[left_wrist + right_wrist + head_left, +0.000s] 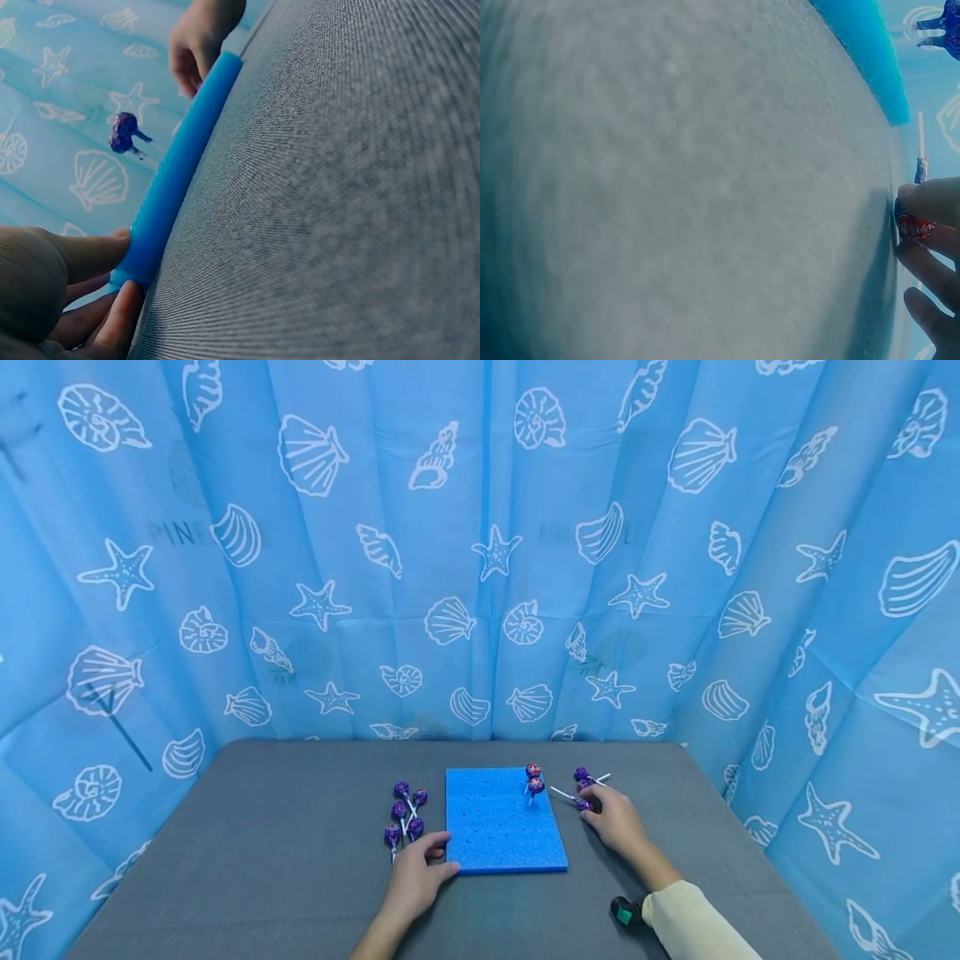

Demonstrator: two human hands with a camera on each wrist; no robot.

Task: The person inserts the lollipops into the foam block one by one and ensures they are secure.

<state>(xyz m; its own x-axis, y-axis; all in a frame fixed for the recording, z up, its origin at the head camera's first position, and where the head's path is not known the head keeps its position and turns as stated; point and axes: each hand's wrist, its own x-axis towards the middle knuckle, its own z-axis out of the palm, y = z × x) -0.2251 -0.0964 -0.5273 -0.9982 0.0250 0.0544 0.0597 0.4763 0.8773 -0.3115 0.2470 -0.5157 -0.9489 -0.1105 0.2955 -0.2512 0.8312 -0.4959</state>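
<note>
A square blue foam board (502,831) lies flat on the grey table. My left hand (415,875) pinches its near left corner; the left wrist view shows the thumb (90,255) on one face and fingers at the edge below. Two wrapped lollipops (535,785) stand upright by their sticks near the board's far right corner. Right of the board, my right hand (621,827) holds a purple-wrapped lollipop (913,225) by its head, close to the tabletop, its white stick pointing toward the board. Other lollipops (581,773) lie just beyond those fingers, partly hidden.
Several purple lollipops (400,810) lie in a loose cluster left of the board, beside my left hand. A black strap with a green patch (624,912) is at my right wrist. A blue shell-print curtain (480,568) hangs behind the grey table (300,860).
</note>
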